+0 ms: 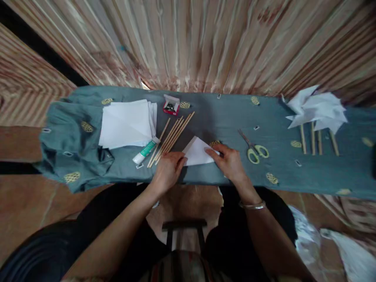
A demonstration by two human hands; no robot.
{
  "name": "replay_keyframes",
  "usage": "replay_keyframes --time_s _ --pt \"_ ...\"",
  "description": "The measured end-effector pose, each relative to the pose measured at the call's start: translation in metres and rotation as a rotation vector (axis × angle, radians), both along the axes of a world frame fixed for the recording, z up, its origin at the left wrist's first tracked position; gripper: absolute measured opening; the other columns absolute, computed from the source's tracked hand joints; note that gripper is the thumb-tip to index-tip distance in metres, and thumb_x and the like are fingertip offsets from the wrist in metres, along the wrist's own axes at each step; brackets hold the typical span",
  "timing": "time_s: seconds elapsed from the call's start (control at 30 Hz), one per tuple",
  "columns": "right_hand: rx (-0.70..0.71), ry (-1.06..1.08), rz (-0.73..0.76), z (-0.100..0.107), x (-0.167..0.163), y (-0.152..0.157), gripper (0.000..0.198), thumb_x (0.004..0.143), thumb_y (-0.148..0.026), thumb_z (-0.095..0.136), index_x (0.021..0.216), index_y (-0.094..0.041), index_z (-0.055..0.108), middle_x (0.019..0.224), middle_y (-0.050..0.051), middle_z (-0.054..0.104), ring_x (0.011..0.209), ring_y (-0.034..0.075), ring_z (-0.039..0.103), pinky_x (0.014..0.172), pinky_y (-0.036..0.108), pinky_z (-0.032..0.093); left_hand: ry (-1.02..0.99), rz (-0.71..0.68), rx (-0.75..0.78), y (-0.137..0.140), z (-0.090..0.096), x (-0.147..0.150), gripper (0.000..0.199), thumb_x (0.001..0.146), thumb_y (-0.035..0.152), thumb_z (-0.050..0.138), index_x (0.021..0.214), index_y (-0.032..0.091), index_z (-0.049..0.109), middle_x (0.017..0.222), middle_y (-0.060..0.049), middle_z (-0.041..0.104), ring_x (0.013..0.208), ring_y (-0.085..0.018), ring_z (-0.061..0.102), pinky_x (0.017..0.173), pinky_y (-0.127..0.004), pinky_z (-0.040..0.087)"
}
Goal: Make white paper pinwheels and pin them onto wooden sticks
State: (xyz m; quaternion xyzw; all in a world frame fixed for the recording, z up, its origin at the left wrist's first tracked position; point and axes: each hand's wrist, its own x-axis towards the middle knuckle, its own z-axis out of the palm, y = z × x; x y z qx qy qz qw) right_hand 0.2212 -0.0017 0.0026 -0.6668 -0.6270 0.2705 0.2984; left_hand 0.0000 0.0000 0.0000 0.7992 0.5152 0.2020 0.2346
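Observation:
A white sheet of paper [197, 152], folded into a triangle, is held just above the near edge of the cloth-covered table. My left hand [168, 168] pinches its left corner between thumb and fingers. On the right corner, my right hand [228, 160] grips with thumb and forefinger; a bracelet circles that wrist. Thin wooden sticks [175, 135] lie in a loose bundle beyond my left hand. Beside them rests a green and white glue stick [146, 150]. To the right of my right hand are scissors [253, 150] with pale green handles, their blades pointing away.
A stack of white paper [126, 123] lies at the left. Behind the sticks stands a small open red box [171, 105] with shiny bits inside. Several paper pinwheels [319, 107] on sticks lie at the right. The teal cloth [220, 117] reaches a corrugated wall [199, 47].

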Motion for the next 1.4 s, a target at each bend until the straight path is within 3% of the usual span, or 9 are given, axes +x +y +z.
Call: replay_keyframes --time_s 0.2,0.33,0.4,0.5,0.6,0.83,1.0,1.4 --pt "-0.017 0.099 -0.02 -0.001 0.009 -0.003 0.026 0.084 -0.044 0.063 0.093 -0.022 0.075 0.091 0.005 0.078 0.079 0.022 0.071 0.074 0.032 0.051 -0.091 0.093 -0.067 -0.001 0.0 0.002 0.029 0.091 0.019 0.058 0.119 0.013 0.059 0.084 -0.005 0.073 0.079 -0.022 0.071 0.076 -0.033 0.055" --pt "-0.018 0.063 -0.052 -0.003 0.005 -0.001 0.022 0.083 -0.04 0.065 0.091 -0.023 0.075 0.09 0.004 0.078 0.075 0.022 0.071 0.073 0.033 0.052 -0.095 0.083 -0.039 0.002 -0.002 0.0 0.031 0.092 0.02 0.055 0.123 0.013 0.054 0.082 -0.003 0.072 0.074 -0.02 0.07 0.07 -0.031 0.055" --pt "-0.01 0.038 -0.058 -0.004 0.003 0.001 0.02 0.083 -0.038 0.065 0.091 -0.023 0.075 0.091 0.004 0.078 0.075 0.022 0.071 0.073 0.034 0.052 -0.053 0.058 0.066 0.003 0.001 0.001 0.028 0.094 0.023 0.053 0.12 0.013 0.056 0.093 -0.008 0.073 0.084 -0.022 0.07 0.076 -0.034 0.056" --pt "-0.013 0.003 -0.056 -0.003 0.0 0.004 0.018 0.084 -0.037 0.063 0.09 -0.023 0.074 0.091 0.004 0.078 0.076 0.022 0.071 0.073 0.033 0.051 0.034 -0.059 0.315 -0.001 0.007 0.007 0.031 0.097 0.024 0.05 0.123 0.01 0.057 0.126 -0.018 0.066 0.117 -0.03 0.062 0.099 -0.046 0.051" --pt "-0.015 -0.05 -0.048 0.0 -0.001 0.007 0.018 0.085 -0.035 0.062 0.091 -0.023 0.074 0.089 0.004 0.078 0.076 0.022 0.071 0.072 0.032 0.05 0.096 -0.231 0.414 -0.012 0.006 0.018 0.04 0.099 0.021 0.044 0.136 0.009 0.049 0.142 -0.018 0.057 0.135 -0.029 0.049 0.109 -0.046 0.045" --pt "-0.026 -0.113 -0.034 0.003 -0.003 0.01 0.015 0.086 -0.032 0.062 0.09 -0.023 0.074 0.082 0.004 0.076 0.068 0.02 0.067 0.069 0.031 0.048 0.242 -0.337 0.329 -0.023 -0.01 0.031 0.054 0.1 0.035 0.044 0.146 0.008 0.039 0.152 -0.017 0.047 0.145 -0.033 0.037 0.119 -0.056 0.029" --pt "-0.028 -0.112 -0.041 0.002 -0.003 0.011 0.016 0.087 -0.032 0.061 0.092 -0.023 0.074 0.085 0.005 0.077 0.073 0.021 0.068 0.07 0.032 0.048 0.276 -0.33 0.275 -0.019 -0.011 0.029 0.063 0.099 0.045 0.045 0.148 0.008 0.037 0.154 -0.018 0.044 0.147 -0.034 0.034 0.12 -0.057 0.027" --pt "-0.035 -0.175 -0.022 0.003 -0.005 0.013 0.016 0.088 -0.03 0.061 0.095 -0.021 0.073 0.087 0.006 0.077 0.075 0.022 0.069 0.073 0.032 0.048 0.262 -0.325 0.225 -0.019 -0.016 0.028 0.066 0.099 0.049 0.042 0.148 0.006 0.036 0.154 -0.022 0.043 0.148 -0.032 0.033 0.12 -0.055 0.027"
